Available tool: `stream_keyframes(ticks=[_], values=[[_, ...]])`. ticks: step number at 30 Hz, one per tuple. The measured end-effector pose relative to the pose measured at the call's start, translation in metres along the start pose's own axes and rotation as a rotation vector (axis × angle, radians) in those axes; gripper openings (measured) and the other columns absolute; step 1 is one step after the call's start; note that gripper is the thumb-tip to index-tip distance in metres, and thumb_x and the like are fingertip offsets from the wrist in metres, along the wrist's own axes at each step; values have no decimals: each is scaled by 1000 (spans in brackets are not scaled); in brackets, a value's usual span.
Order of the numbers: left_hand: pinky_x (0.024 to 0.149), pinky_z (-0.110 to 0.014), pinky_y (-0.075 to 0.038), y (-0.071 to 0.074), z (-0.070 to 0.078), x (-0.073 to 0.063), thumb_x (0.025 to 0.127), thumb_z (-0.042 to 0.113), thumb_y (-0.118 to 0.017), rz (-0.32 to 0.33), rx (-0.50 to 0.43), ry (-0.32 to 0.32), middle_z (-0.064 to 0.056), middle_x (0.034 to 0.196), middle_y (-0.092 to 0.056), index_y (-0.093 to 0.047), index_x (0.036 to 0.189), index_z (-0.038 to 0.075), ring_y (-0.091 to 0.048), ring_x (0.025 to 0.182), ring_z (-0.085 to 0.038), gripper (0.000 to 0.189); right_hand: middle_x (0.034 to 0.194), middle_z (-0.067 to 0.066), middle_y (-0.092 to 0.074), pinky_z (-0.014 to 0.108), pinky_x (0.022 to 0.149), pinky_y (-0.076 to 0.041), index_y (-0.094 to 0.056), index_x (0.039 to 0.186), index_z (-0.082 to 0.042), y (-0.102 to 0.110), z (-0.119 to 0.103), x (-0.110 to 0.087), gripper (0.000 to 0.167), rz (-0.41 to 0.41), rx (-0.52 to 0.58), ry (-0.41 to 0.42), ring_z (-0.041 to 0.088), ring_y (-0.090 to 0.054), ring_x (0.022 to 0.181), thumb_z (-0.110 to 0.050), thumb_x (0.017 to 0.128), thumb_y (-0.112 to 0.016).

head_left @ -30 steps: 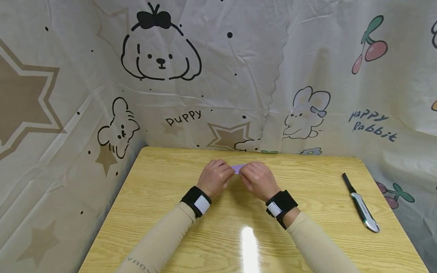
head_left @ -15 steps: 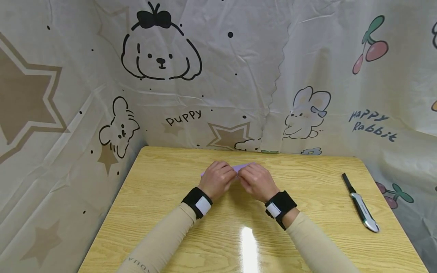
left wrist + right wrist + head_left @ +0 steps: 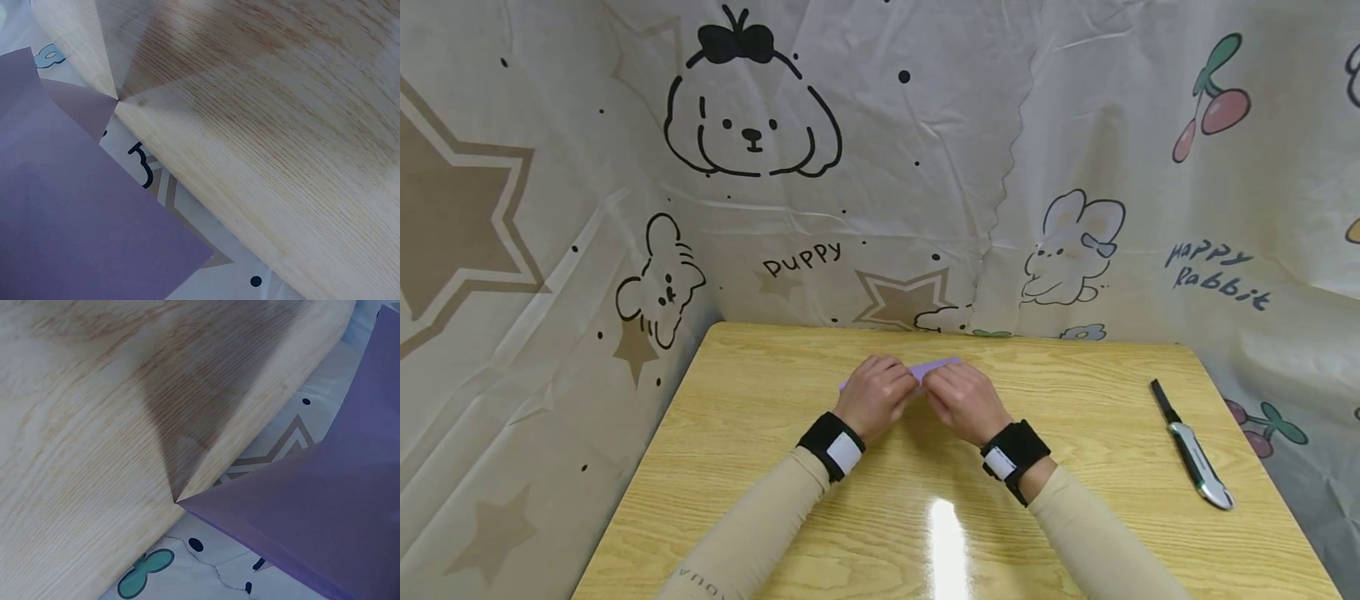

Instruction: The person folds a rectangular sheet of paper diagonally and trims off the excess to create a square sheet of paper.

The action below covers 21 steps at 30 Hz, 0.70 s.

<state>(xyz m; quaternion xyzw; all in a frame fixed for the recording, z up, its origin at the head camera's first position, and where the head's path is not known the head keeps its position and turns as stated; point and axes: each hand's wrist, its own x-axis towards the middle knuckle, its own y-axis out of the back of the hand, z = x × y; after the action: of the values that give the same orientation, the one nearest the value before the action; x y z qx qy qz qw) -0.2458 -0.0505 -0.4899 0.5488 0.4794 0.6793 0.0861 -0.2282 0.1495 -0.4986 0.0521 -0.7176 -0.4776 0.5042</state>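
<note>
In the head view a sheet of purple paper (image 3: 934,367) shows between and behind my two hands, near the table's far edge. My left hand (image 3: 874,396) grips it with bent fingers, and a bit of purple peeks out at that hand's left. My right hand (image 3: 967,402) pinches the paper close by, the fingertips of both hands almost meeting. Folded flaps of the purple paper (image 3: 81,206) fill the lower left of the left wrist view, while the right wrist view has a pointed corner of the purple paper (image 3: 269,506) at the table edge. Neither wrist view includes fingers.
A utility knife (image 3: 1201,467) with a black blade end and a silver-green handle lies on the right of the wooden table (image 3: 760,367). A printed cloth (image 3: 865,192) hangs behind the table and along its left side.
From one second ago, more of the purple paper shows, with a tip above my right hand and a sliver left of my left hand. The fingertips came slightly closer together. The knife stayed put.
</note>
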Motion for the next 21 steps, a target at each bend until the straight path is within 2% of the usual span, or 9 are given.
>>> stream_keyframes(ticks=[10,21], values=[[77,-31,-50,0,-2,-3,80,12,-79,10,-27,30,2,85,-69,-71,82,12,-62,87,-16,9,83,1,-65,32,67,-51,-65,87,-11,1,4,-2,6,17,7,3,17,-63,79,-5,85,-66],[79,-30,-50,0,-4,-8,88,15,-70,-44,-29,53,2,88,-70,-72,86,11,-62,90,-16,5,82,1,-64,32,67,-51,-64,87,-10,1,5,-4,5,-3,0,-8,17,-63,77,-7,87,-67]])
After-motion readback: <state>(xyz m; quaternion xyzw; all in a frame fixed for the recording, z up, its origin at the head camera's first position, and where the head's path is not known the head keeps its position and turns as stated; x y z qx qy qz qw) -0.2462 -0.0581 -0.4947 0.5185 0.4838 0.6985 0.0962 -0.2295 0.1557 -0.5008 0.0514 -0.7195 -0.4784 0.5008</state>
